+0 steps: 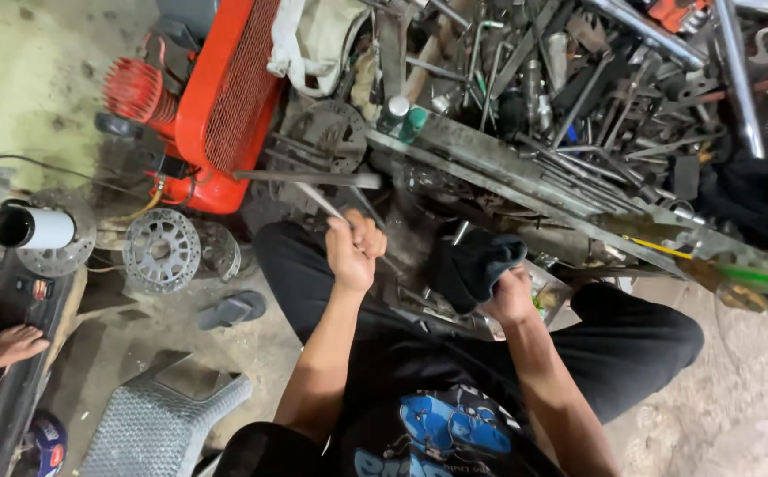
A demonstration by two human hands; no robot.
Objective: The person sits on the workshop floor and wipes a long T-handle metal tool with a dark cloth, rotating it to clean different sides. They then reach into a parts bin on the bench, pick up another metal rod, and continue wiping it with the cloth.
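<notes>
My left hand is closed around a thin metal rod that slants up and left toward the red machine. To its right, my right hand grips a dark blue cloth bunched over something I cannot make out. Both hands work just below the edge of a cluttered metal rack. My knees in black trousers spread to either side of them.
A red compressor stands at upper left, with metal discs and a sandal on the floor beside it. The rack holds several tools, rods and bottles. Another person's bare foot rests at far left. A grey ribbed panel lies below.
</notes>
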